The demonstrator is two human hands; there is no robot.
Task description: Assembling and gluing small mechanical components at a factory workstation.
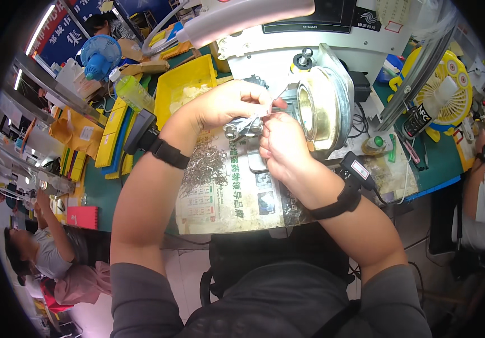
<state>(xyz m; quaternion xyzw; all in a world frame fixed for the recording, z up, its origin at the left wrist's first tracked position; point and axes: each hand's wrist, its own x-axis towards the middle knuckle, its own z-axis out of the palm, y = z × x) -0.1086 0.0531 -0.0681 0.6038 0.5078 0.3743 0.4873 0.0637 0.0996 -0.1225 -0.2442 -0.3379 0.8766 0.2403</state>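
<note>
Both of my hands meet at a metal fixture (245,129) on the machine bed, just left of a large round brass-and-grey metal wheel (324,110). My left hand (228,104) is closed in a pinch above the fixture. Close beside it, my right hand (284,141) is also closed, fingers curled and pointing up toward the left fingertips. Something thin and pale shows between the two hands, too small to name. Below my left wrist lies a tangled heap of thin metal pieces (206,166) on a printed sheet (242,197).
Behind my left forearm stands a yellow bin (166,73) holding pale pieces. Yellow and blue trays (113,135) and a blue fan (100,56) are at left. A pink lamp bar (248,19) hangs overhead. At right are a yellow fan (442,90) and a small bottle (373,145). Other people sit at both sides.
</note>
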